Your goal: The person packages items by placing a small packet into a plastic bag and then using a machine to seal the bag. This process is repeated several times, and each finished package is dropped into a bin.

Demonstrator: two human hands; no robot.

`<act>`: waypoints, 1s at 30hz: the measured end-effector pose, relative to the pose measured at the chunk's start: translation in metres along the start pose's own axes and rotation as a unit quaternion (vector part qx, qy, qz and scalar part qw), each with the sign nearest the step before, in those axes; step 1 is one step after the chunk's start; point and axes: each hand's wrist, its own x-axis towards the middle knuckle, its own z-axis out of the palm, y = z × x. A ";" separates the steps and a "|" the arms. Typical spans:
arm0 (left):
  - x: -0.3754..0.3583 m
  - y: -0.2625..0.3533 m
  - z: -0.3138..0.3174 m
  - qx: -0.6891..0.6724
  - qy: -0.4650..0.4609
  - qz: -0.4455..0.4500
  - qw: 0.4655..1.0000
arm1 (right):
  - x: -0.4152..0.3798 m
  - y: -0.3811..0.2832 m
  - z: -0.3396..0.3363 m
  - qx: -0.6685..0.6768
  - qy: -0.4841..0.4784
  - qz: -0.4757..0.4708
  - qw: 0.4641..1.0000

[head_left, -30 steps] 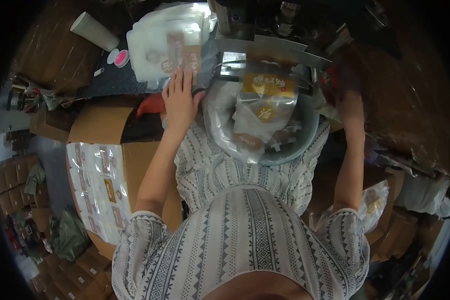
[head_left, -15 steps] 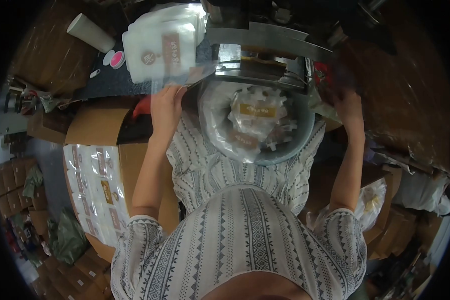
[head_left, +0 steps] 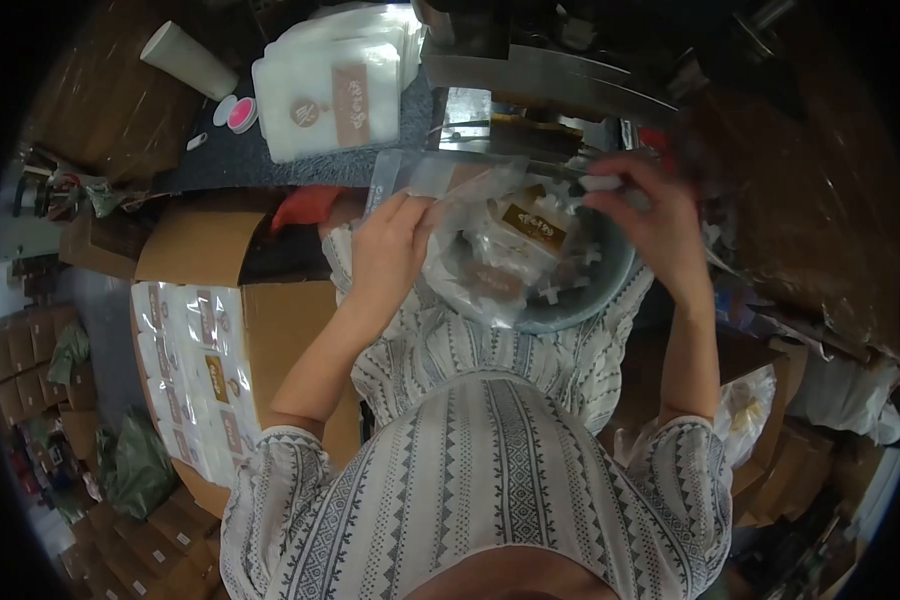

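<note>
Closest of all is the person's patterned shirt (head_left: 470, 470), and just past it a blue-grey basin (head_left: 570, 322) sits at the lap. Beside the left arm stands an open carton (head_left: 285, 330) filled with rows of white printed packs (head_left: 185, 385); beside the right arm, another carton (head_left: 782, 385) has crumpled clear plastic (head_left: 748, 405) in it. Clear film lines part of the basin, and inside lie small white cross-shaped pieces and a clear bag with a gold label (head_left: 536, 228).

Over the basin's left edge, the left hand (head_left: 395, 245) pinches a clear printed bag (head_left: 395, 178) between thumb and fingers, the bag reaching out over the basin. At the basin's far right, the right hand (head_left: 662, 215) grips a small white piece (head_left: 600, 183) between thumb and forefinger, close to the bag but apart from it; its other fingers are blurred, so I cannot tell how they stand.

Beyond the left hand, a dark surface (head_left: 415, 110) carries a stack of printed bags (head_left: 315, 110), with a small round tub of something pink (head_left: 241, 115) and a white cup (head_left: 185, 60) to its left. A metal machine (head_left: 560, 85) stands beyond the basin. Far off at the left, brown boxes (head_left: 40, 355) are piled up.
</note>
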 end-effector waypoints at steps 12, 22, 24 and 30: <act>0.017 0.014 0.035 -0.182 -0.160 -0.003 0.970 | 0.005 -0.001 0.032 0.024 -0.062 -0.009 0.998; 0.057 0.012 0.068 -0.505 -0.197 -0.377 0.751 | -0.060 0.034 0.073 0.003 -0.364 0.008 0.931; 0.057 0.008 0.062 -0.491 -0.200 -0.356 0.770 | -0.075 0.085 0.128 -0.040 -0.328 -0.061 0.942; 0.072 -0.046 0.005 -0.309 -0.114 -0.248 0.911 | -0.087 0.251 0.235 -0.140 -0.136 -0.125 0.973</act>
